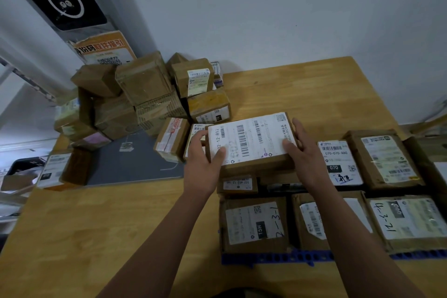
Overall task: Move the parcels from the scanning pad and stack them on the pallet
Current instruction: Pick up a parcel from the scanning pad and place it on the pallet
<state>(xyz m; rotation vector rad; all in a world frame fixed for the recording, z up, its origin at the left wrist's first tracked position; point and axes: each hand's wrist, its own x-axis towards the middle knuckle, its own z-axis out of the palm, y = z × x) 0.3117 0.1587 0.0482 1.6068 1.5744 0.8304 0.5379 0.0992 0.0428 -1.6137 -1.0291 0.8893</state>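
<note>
The left hand [205, 164] and right hand [303, 152] are clasping the labelled parcel [251, 139] by its ends over the pallet [278, 257]'s eleven o'clock corner; lowering it flat is seemingly coming next.

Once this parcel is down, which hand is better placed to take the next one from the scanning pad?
Probably the left hand: it grips the held parcel's left edge, beside the red-taped parcel at the grey scanning pad's edge. The right hand is on the far side, toward the pallet.

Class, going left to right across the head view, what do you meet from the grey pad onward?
Grey scanning pad → left hand → held parcel → right hand → parcel marked 070 → large brown parcel.
</note>
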